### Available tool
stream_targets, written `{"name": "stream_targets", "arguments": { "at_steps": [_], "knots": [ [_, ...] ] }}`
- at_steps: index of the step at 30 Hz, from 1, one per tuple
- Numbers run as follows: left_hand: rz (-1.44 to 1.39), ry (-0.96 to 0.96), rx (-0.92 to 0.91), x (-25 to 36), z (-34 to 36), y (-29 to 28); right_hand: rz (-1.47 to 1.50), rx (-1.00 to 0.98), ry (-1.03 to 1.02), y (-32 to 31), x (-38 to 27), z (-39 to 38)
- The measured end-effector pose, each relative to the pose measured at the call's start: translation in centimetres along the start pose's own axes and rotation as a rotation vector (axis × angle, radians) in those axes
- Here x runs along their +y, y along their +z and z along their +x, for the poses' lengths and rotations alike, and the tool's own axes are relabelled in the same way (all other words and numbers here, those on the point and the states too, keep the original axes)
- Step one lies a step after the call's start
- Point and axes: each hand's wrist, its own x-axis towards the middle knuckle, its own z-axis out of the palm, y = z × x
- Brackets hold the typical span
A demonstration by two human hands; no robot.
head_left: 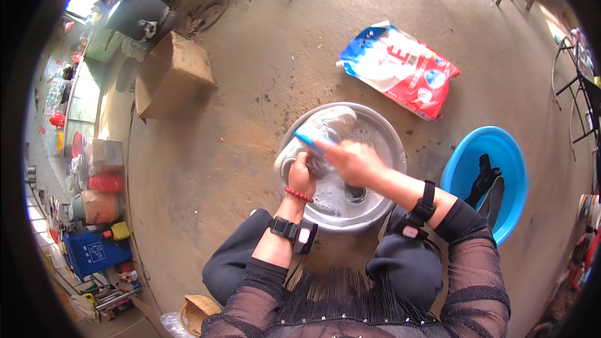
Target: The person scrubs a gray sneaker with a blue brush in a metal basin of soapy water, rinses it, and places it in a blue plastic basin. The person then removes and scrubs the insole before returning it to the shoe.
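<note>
A grey basin (pixel 388 197) of sudsy water sits on the floor between my legs. My left hand (pixel 302 175) grips a white sneaker (pixel 338 119) by its heel end, over the left side of the basin. My right hand (pixel 354 159) holds a blue brush (pixel 310 139) against the sneaker's upper, slightly blurred by motion. A dark and grey item (pixel 355 194) lies partly in the water under my right wrist; I cannot make out what it is.
A red, white and blue bag (pixel 400 69) lies beyond the basin. A blue tub (pixel 460 159) holding dark items stands at my right. A cardboard box (pixel 169 75) is at left, beside clutter along that edge. Metal stands (pixel 573 87) line the right edge; a woven basket (pixel 194 313) is behind left.
</note>
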Motion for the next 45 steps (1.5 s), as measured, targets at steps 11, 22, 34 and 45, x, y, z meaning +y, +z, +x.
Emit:
{"name": "stream_targets", "arguments": {
  "at_steps": [11, 22, 34, 45],
  "knots": [
    [0.49, 0.206, -0.243, 4.8, -8.6, 2.4, -0.119, 0.209, 0.161, -6.2, -6.7, -1.8],
    [0.989, 0.309, -0.407, 7.0, -12.3, 0.1, -0.014, 0.149, 0.182, -4.7, -11.7, -4.3],
    [1.143, 0.153, -0.472, 5.0, -10.7, -2.3, -0.039, 0.07, -0.027, -1.8, -11.5, -4.9],
    [1.24, 0.194, -0.538, 4.6, -10.6, -1.5, -0.028, 0.166, -0.108, 0.1, -7.7, -5.2]
  ]
}}
